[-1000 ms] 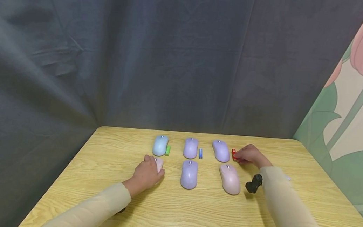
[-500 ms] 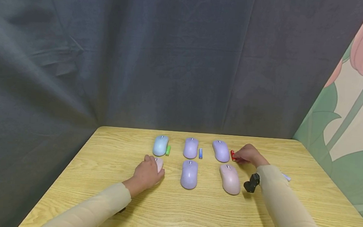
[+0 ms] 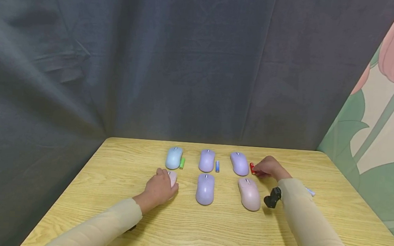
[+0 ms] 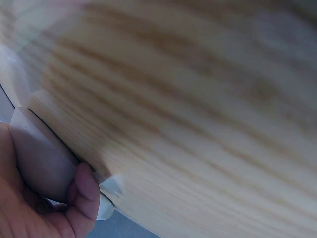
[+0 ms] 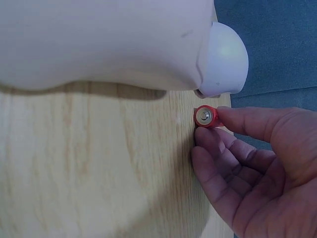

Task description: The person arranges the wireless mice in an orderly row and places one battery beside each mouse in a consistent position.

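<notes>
My left hand (image 3: 159,186) grips a pale pink computer mouse (image 3: 173,177) at the near left, covering most of it. In the left wrist view, thumb and fingers wrap the sides of this mouse (image 4: 42,153). Over at the right, my right hand (image 3: 269,167) pinches a red battery (image 3: 252,167) beside the far-right purple mouse (image 3: 240,164). The right wrist view shows the battery's end (image 5: 204,116) between thumb and fingertips, low at the wooden surface. A larger pink mouse (image 3: 249,194) lies in front of that hand.
A light blue mouse (image 3: 174,158) with a green battery (image 3: 182,163) stands back left. A purple mouse (image 3: 207,161) with a blue battery (image 3: 217,166) is centre back; another purple mouse (image 3: 205,189) lies before it. A pale blue battery (image 3: 310,192) peeks past the right sleeve.
My right hand and the red battery have shifted slightly left, closer to the far-right purple mouse. More of the pale blue battery now shows past the sleeve. The left hand stays still.
</notes>
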`<action>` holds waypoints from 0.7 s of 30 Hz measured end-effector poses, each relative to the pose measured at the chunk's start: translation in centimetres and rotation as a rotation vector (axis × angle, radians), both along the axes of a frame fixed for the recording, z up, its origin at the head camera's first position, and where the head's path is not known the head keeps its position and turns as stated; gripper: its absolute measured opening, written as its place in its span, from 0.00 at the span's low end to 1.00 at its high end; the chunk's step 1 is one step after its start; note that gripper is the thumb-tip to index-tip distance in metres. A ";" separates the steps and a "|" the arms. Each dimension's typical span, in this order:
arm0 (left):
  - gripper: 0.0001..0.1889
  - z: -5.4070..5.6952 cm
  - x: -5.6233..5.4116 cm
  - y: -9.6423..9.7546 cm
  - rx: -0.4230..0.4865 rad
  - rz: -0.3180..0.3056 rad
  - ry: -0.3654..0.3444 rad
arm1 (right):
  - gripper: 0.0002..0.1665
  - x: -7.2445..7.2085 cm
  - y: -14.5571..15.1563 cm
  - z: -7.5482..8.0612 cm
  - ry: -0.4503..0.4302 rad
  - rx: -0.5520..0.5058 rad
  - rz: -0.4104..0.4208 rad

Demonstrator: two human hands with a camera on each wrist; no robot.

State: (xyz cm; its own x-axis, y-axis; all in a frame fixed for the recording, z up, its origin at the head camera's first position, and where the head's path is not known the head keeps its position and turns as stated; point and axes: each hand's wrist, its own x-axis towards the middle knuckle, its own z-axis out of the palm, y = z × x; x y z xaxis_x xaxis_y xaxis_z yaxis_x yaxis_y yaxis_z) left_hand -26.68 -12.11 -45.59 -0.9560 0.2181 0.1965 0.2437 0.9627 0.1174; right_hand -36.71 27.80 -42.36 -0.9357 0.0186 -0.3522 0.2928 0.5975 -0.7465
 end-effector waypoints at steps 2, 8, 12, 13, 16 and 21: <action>0.29 0.0 0.0 0.0 0.000 -0.001 -0.001 | 0.09 0.0 0.0 0.1 -0.002 0.001 0.004; 0.29 0.0 -0.1 0.0 -0.004 -0.002 0.008 | 0.10 0.5 -0.3 0.5 0.004 0.009 0.004; 0.29 -0.1 -0.1 0.0 -0.006 0.001 0.005 | 0.11 0.7 -0.5 0.6 0.016 0.019 0.011; 0.29 0.0 -0.1 0.0 -0.004 0.002 0.002 | 0.11 0.7 -0.5 0.6 0.017 0.021 0.012; 0.29 0.0 0.0 0.0 0.009 0.004 -0.007 | 0.11 0.8 -0.5 0.6 0.017 0.026 0.019; 0.29 0.0 -0.1 0.0 0.019 0.003 -0.009 | 0.12 0.8 -0.5 0.6 0.016 0.021 0.019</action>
